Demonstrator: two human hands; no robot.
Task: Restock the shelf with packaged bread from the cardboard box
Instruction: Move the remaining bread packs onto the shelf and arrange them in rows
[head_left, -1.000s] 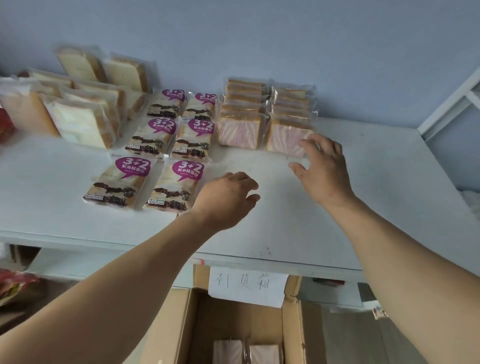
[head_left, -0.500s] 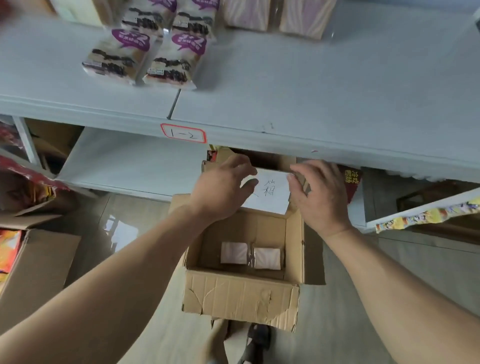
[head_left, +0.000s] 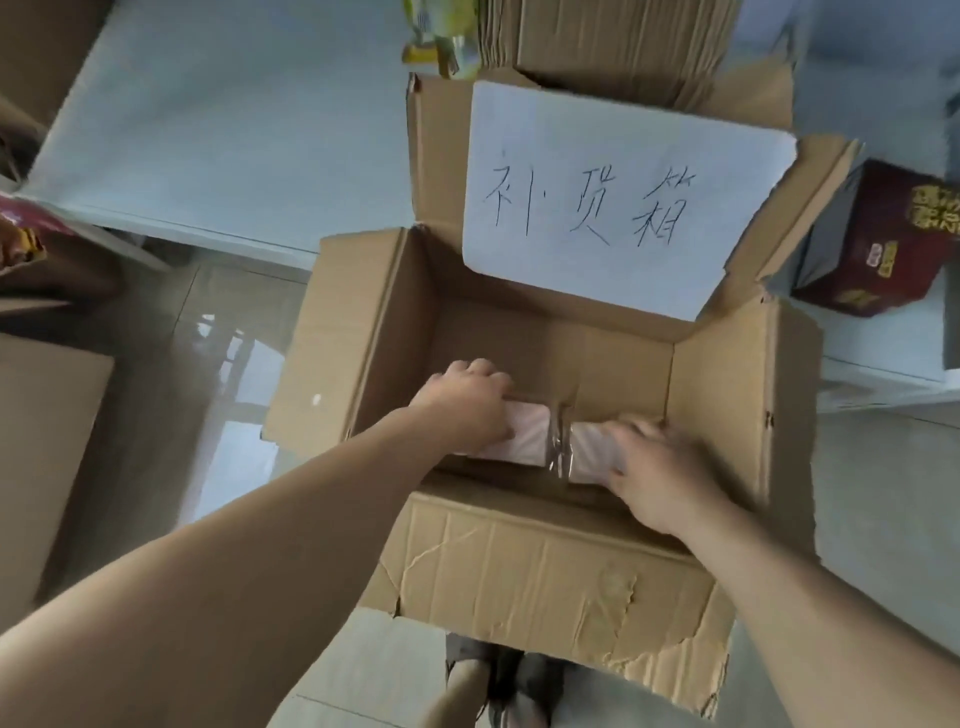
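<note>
Two bread packs (head_left: 524, 441) side by side in box (head_left: 545, 582)

Both hands are down inside the open cardboard box (head_left: 530, 577). The left hand (head_left: 467, 410) lies over the left packaged bread (head_left: 524, 441), fingers curled over its far edge; the right hand (head_left: 660, 473), blurred, covers the right packaged bread (head_left: 589, 457). The two pink packs lie side by side, touching, against the box's near wall. A white paper sign (head_left: 618, 192) with handwritten characters is fixed to the far flap. A dark red carton (head_left: 883, 244) stands beyond the box's right corner.

Both arms reach down, left hand (head_left: 467, 410) and right hand (head_left: 657, 467) curled, fingers closed.
</note>
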